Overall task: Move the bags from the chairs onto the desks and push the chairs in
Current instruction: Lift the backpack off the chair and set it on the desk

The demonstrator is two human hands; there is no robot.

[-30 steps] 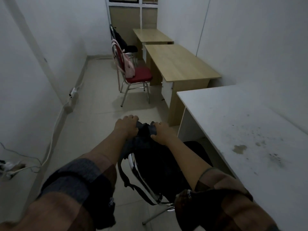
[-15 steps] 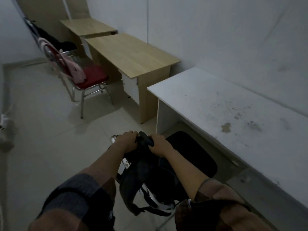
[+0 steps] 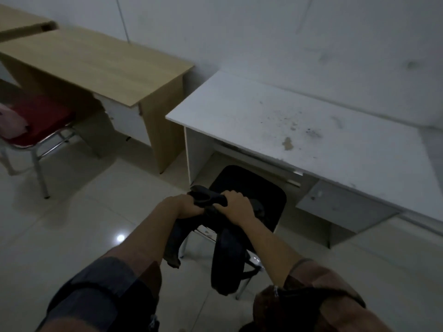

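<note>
A black backpack (image 3: pixel 227 250) hangs over the back of a black-seated chair (image 3: pixel 261 188) that faces the stained white desk (image 3: pixel 311 130). My left hand (image 3: pixel 189 207) and my right hand (image 3: pixel 236 203) both grip the top of the bag, its straps dangling below. The chair seat sits partly under the desk's front edge. At the far left stands a red-seated chair (image 3: pixel 40 116) with a pink bag (image 3: pixel 10 121) on it, beside a wooden desk (image 3: pixel 100 63).
A second wooden desk (image 3: pixel 21 22) shows at the top left corner. The white desk has a drawer unit (image 3: pixel 342 207) on its right side. White wall runs behind all desks. Pale tiled floor (image 3: pixel 84 224) lies open to my left.
The view has swung right, toward the white desk. Both hands keep their grip on the bag's top, and the bag appears raised a little, its straps hanging freer.
</note>
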